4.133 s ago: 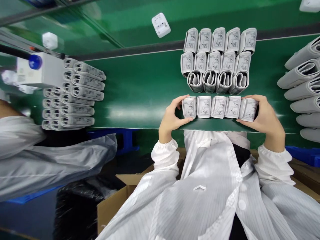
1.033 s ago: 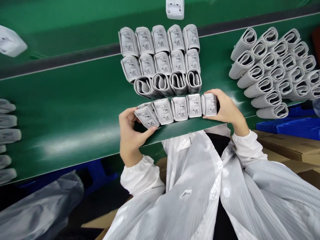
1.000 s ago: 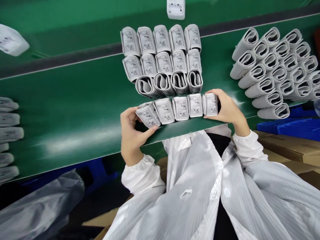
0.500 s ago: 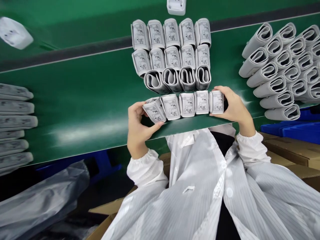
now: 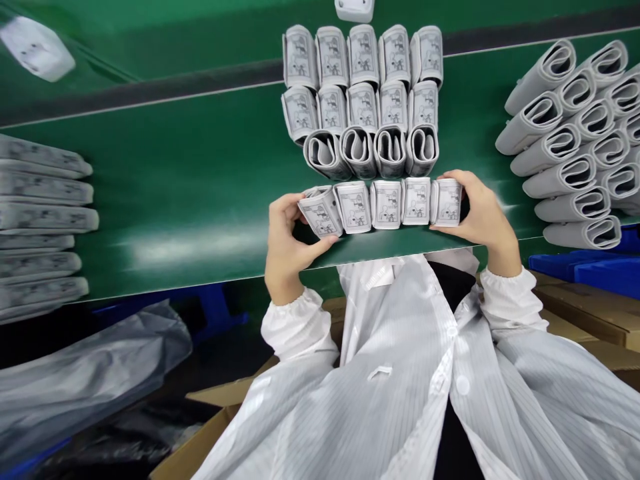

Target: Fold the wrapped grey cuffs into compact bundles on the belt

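A row of rolled grey cuffs with printed line drawings, like blood pressure cuffs, stands along the near edge of the green table. My left hand (image 5: 295, 243) grips the leftmost rolled cuff (image 5: 321, 212), which leans to the left, fingers behind and thumb in front. At the other end, my right hand (image 5: 477, 210) is closed round the rightmost rolled cuff (image 5: 447, 203). Between them stand the middle cuffs (image 5: 386, 205), side by side with narrow gaps. Just behind this row is a block of stacked rolled cuffs (image 5: 361, 57), the nearest ones showing their coiled ends.
More rolled cuffs (image 5: 543, 137) are piled on the right, coiled ends towards me. Flat-looking printed cuffs (image 5: 45, 187) lie at the left. White plastic devices (image 5: 37, 48) sit on the far green surface (image 5: 175, 40). Cardboard boxes (image 5: 590, 307) and blue bins (image 5: 607, 272) stand below the table's edge.
The view has shifted, so the table and cuffs appear farther right. Both hands keep their hold on the row's two ends, and the row's arrangement looks nearly the same.
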A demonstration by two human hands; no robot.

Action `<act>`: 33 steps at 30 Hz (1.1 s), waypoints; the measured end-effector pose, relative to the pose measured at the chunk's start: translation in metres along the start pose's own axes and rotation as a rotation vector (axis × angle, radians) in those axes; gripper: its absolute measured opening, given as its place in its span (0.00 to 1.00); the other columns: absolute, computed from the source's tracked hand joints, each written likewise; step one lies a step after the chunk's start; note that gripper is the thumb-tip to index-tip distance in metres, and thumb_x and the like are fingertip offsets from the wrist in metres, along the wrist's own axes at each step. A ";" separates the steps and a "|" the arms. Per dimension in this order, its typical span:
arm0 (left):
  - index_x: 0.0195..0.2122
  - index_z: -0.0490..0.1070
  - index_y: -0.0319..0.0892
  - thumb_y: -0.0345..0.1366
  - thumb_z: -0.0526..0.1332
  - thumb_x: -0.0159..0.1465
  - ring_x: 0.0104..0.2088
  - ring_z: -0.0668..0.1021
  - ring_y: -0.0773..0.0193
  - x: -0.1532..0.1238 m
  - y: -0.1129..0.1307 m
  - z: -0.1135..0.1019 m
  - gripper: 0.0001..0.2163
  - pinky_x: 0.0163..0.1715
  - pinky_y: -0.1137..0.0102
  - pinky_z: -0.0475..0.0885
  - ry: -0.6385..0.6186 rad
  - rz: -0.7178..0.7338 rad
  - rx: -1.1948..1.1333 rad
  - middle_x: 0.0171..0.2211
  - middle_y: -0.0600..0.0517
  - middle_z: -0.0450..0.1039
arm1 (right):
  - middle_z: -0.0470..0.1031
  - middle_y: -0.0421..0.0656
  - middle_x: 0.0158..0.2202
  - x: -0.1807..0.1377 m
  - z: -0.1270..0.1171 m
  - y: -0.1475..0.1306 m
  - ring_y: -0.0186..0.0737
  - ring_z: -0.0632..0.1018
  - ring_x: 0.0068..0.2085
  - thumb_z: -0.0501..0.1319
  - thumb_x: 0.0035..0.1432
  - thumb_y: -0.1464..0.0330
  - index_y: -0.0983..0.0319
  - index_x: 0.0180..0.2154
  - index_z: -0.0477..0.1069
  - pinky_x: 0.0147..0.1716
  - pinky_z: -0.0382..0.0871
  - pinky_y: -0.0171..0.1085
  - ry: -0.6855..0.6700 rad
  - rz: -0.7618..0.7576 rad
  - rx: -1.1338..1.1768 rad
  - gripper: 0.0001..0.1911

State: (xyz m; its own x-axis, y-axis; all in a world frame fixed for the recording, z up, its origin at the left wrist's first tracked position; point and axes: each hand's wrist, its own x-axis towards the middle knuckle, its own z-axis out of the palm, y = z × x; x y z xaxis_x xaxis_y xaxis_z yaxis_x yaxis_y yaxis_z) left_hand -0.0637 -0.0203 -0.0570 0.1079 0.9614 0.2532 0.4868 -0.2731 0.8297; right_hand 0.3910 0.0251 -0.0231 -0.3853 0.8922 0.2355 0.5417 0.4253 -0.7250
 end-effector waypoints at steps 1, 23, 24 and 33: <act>0.72 0.63 0.54 0.62 0.86 0.59 0.61 0.84 0.47 0.000 0.000 0.000 0.48 0.56 0.50 0.82 -0.006 0.003 -0.005 0.68 0.45 0.75 | 0.83 0.49 0.67 0.000 -0.001 -0.002 0.68 0.85 0.65 0.80 0.59 0.39 0.50 0.71 0.71 0.68 0.83 0.68 0.001 0.005 -0.001 0.47; 0.73 0.63 0.56 0.65 0.84 0.59 0.57 0.84 0.48 0.004 -0.001 0.005 0.48 0.52 0.54 0.80 0.011 0.073 -0.001 0.63 0.46 0.76 | 0.84 0.51 0.65 0.002 -0.005 -0.001 0.68 0.87 0.62 0.82 0.58 0.40 0.51 0.71 0.70 0.60 0.87 0.68 0.014 -0.030 -0.044 0.48; 0.74 0.63 0.56 0.65 0.84 0.59 0.57 0.84 0.48 0.004 -0.002 0.006 0.49 0.53 0.54 0.81 0.011 0.073 -0.001 0.63 0.46 0.76 | 0.84 0.50 0.65 0.002 -0.004 0.000 0.68 0.87 0.62 0.81 0.58 0.40 0.50 0.71 0.70 0.61 0.87 0.68 0.015 -0.026 -0.044 0.49; 0.73 0.65 0.53 0.62 0.85 0.60 0.55 0.83 0.53 0.005 0.000 0.006 0.48 0.48 0.59 0.78 0.020 0.079 0.000 0.63 0.46 0.76 | 0.83 0.50 0.68 0.000 -0.001 0.006 0.70 0.85 0.66 0.83 0.55 0.40 0.50 0.73 0.69 0.68 0.84 0.68 0.013 -0.008 -0.027 0.52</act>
State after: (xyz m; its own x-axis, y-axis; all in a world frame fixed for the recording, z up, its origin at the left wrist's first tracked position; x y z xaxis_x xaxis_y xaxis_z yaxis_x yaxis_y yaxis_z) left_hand -0.0578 -0.0152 -0.0587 0.1285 0.9359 0.3279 0.4771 -0.3482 0.8069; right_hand 0.3954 0.0276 -0.0271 -0.3798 0.8906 0.2500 0.5588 0.4363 -0.7053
